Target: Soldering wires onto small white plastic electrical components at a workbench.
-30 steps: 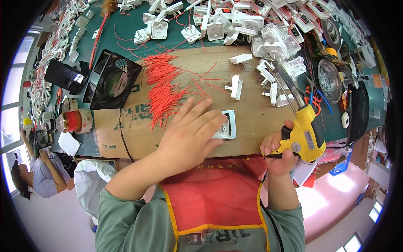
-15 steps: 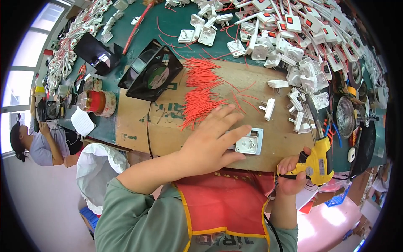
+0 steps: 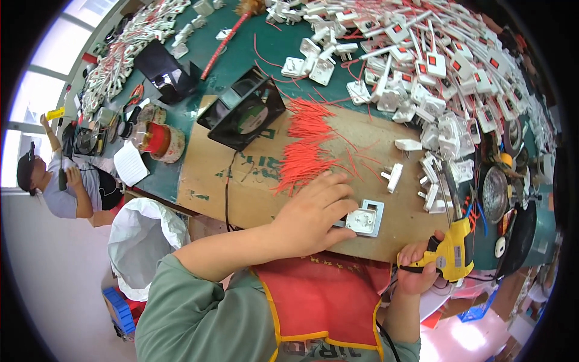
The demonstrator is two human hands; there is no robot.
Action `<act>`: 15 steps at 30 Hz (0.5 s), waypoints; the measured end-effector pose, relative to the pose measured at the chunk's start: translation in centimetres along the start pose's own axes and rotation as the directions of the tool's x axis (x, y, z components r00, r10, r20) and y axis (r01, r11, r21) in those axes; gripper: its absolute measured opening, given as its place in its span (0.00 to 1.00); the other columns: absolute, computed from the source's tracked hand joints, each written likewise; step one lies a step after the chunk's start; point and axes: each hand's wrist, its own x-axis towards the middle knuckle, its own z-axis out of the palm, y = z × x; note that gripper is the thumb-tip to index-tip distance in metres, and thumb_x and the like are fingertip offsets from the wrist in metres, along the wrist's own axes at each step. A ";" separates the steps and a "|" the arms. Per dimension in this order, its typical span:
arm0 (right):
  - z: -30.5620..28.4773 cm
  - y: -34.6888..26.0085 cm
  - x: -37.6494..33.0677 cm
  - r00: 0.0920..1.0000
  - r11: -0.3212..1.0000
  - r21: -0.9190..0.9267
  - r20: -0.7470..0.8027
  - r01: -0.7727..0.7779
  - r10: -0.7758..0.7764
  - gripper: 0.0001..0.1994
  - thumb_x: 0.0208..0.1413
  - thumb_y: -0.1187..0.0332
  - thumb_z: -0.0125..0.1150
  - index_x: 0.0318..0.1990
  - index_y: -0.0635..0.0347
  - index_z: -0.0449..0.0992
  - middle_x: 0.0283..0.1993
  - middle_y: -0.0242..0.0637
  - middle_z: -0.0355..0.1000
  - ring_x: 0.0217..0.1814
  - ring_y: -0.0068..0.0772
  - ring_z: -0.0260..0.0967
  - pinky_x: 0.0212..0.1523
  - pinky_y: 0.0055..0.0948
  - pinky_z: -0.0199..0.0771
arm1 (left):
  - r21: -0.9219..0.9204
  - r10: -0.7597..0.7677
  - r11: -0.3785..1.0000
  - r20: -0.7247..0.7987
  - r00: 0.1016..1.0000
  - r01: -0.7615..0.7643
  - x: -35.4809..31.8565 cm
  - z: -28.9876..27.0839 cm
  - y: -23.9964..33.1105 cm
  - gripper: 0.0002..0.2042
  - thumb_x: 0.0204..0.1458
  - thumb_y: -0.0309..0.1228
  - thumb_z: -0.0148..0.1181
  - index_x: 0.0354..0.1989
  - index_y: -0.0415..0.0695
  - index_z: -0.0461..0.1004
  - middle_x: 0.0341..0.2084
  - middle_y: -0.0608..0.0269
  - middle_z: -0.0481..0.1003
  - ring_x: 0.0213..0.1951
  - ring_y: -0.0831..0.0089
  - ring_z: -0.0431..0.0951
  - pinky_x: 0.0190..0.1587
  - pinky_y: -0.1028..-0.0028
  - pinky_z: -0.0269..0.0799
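My left hand point(image 3: 313, 212) lies palm down beside a white square plug housing point(image 3: 361, 221), which sits in a flat metal fixture point(image 3: 379, 211). Thumb and index finger are apart at the housing's left side, with a strip of metal showing between them. The other fingertips reach the lower edge of a bundle of short red wires point(image 3: 304, 169). In my right hand point(image 3: 417, 265) is a yellow and black soldering gun point(image 3: 455, 250), its long tip pointing up and away past loose white plug parts point(image 3: 431, 190). My right fingers wrap its handle.
A black fan point(image 3: 244, 111) stands on the cardboard sheet point(image 3: 202, 175), left of the wires. White plug pieces with red switches point(image 3: 434, 63) heap at the far right. A jar point(image 3: 160, 142), white sack point(image 3: 145, 241) and metal bowl point(image 3: 496, 193) are around. Another person point(image 3: 66, 187) works at left.
The whole view has shifted a little. My left fingers have drawn in from their wider spread, nearer the housing. My right hand keeps its hold on the soldering gun.
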 end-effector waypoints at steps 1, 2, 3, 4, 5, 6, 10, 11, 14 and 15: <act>0.2 0.0 0.1 1.000 1.000 0.008 0.016 0.007 -0.007 0.37 0.56 0.49 0.64 0.63 0.63 0.56 0.27 0.30 0.63 0.21 0.24 0.61 0.23 0.24 0.66 | 0.014 0.002 1.000 -0.013 1.000 -0.001 0.1 -0.5 0.2 0.23 0.41 0.35 0.73 0.47 0.44 0.73 0.49 0.54 0.71 0.60 0.51 0.67 0.65 0.51 0.60; 0.3 -0.1 0.1 1.000 1.000 -0.002 0.010 -0.001 0.001 0.37 0.56 0.49 0.64 0.63 0.63 0.56 0.26 0.30 0.63 0.21 0.24 0.61 0.23 0.24 0.66 | 0.012 0.007 1.000 0.005 1.000 -0.007 0.2 -0.9 0.4 0.23 0.42 0.35 0.72 0.47 0.44 0.73 0.49 0.54 0.71 0.60 0.50 0.67 0.64 0.52 0.61; 0.3 -0.2 0.0 1.000 1.000 -0.013 0.004 -0.008 0.008 0.36 0.57 0.49 0.63 0.63 0.64 0.56 0.26 0.30 0.63 0.21 0.24 0.61 0.23 0.24 0.66 | 0.010 0.013 1.000 0.023 1.000 -0.014 0.3 -1.5 0.7 0.23 0.42 0.34 0.72 0.48 0.44 0.73 0.49 0.54 0.72 0.59 0.50 0.68 0.63 0.53 0.63; 0.1 0.0 0.0 1.000 1.000 0.008 0.018 -0.018 0.018 0.36 0.57 0.49 0.63 0.63 0.63 0.56 0.26 0.30 0.63 0.21 0.24 0.61 0.23 0.24 0.66 | 0.019 0.020 1.000 0.014 1.000 -0.020 0.6 -2.2 0.7 0.23 0.42 0.34 0.72 0.48 0.44 0.73 0.49 0.54 0.72 0.59 0.50 0.68 0.63 0.53 0.63; 0.1 0.0 0.0 1.000 1.000 0.011 0.023 -0.006 0.005 0.36 0.57 0.49 0.63 0.63 0.63 0.56 0.26 0.30 0.63 0.21 0.24 0.61 0.23 0.24 0.66 | 0.012 0.039 0.999 -0.013 0.999 -0.039 1.0 -3.1 0.6 0.21 0.43 0.34 0.72 0.46 0.43 0.74 0.48 0.54 0.73 0.57 0.51 0.70 0.60 0.55 0.66; 0.2 0.0 -0.2 1.000 1.000 0.012 0.017 -0.026 0.026 0.36 0.56 0.49 0.64 0.63 0.63 0.56 0.27 0.30 0.63 0.21 0.25 0.61 0.23 0.24 0.66 | 0.004 0.057 0.998 -0.038 0.998 -0.057 1.4 -4.0 0.6 0.20 0.43 0.34 0.71 0.45 0.43 0.75 0.47 0.55 0.74 0.55 0.53 0.72 0.58 0.58 0.69; -0.4 0.0 -0.5 0.998 0.998 0.022 0.008 -0.063 0.063 0.37 0.55 0.50 0.65 0.64 0.62 0.56 0.27 0.30 0.63 0.22 0.25 0.61 0.24 0.25 0.66 | 0.242 0.138 0.965 -0.156 0.978 -0.098 4.6 -9.5 0.8 0.13 0.46 0.31 0.69 0.41 0.44 0.78 0.41 0.58 0.77 0.47 0.58 0.77 0.50 0.63 0.73; -0.5 -0.1 -0.5 0.999 0.999 0.012 -0.006 -0.048 0.048 0.37 0.55 0.50 0.65 0.64 0.62 0.56 0.27 0.30 0.63 0.22 0.25 0.61 0.24 0.25 0.66 | 0.307 0.164 0.947 -0.198 0.966 -0.098 6.0 -10.8 0.7 0.11 0.47 0.30 0.68 0.39 0.43 0.79 0.39 0.59 0.78 0.45 0.59 0.78 0.48 0.64 0.74; -0.3 -0.2 -0.4 0.994 0.993 0.048 -0.003 -0.106 0.107 0.38 0.54 0.51 0.66 0.65 0.62 0.55 0.27 0.30 0.62 0.22 0.26 0.62 0.24 0.27 0.67 | 0.327 0.118 0.944 -0.209 0.971 -0.044 10.5 -13.9 -0.7 0.09 0.52 0.31 0.64 0.39 0.42 0.79 0.36 0.56 0.78 0.41 0.59 0.79 0.45 0.66 0.74; -0.2 -0.2 -0.3 0.995 0.994 0.048 -0.006 -0.096 0.096 0.38 0.54 0.51 0.66 0.65 0.62 0.55 0.27 0.30 0.62 0.22 0.26 0.62 0.24 0.27 0.67 | 0.328 0.129 0.943 -0.209 0.969 -0.055 12.1 -14.4 -1.2 0.09 0.52 0.31 0.64 0.39 0.42 0.79 0.36 0.56 0.78 0.41 0.59 0.79 0.45 0.66 0.74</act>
